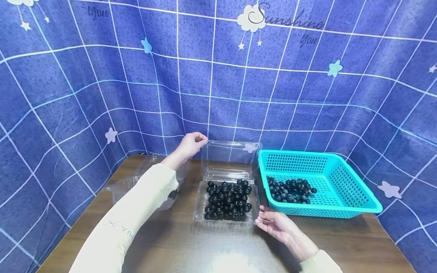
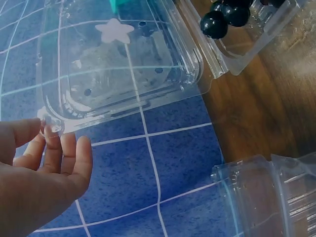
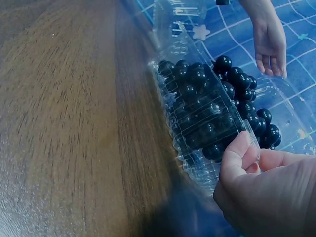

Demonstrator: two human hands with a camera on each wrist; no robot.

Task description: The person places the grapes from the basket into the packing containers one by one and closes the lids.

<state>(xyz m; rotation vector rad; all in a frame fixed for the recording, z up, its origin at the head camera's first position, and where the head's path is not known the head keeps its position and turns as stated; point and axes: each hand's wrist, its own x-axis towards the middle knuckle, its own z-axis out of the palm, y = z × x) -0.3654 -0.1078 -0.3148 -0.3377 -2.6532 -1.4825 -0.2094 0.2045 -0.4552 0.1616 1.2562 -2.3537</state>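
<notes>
Left hand (image 1: 191,146): thumb and fingers pinch the upper left corner of a clear lid (image 1: 232,161), which stands raised at the far edge of a clear tray (image 1: 198,206). Right hand (image 1: 276,227): thumb and fingers pinch the tray's near right corner. The tray sits mid-tabletop (image 1: 191,246), bearing a heap of dark round fruit (image 1: 227,199), just left of a turquoise basket (image 1: 372,204) with more fruit.

Handling, in the inspector's judgement: the right hand should bear only lightly on the corner, keeping the tray flat, as thin plastic may buckle. The left hand is best guided evenly about the hinge, since a pull at one corner could twist the lid. Berries near the rim merit a check, as any that overhang could be caught and bruised.

Limits of inspection: the left sleeve (image 1: 136,216) covers part of the clear packaging (image 1: 119,189) at left; a dark patch beneath it cannot be identified. The lid's outline is faint against the patterned cloth (image 1: 225,94). The left wrist view cuts off most of the heap. Fruit beneath the top layer is concealed, and any catch cannot be confirmed.
</notes>
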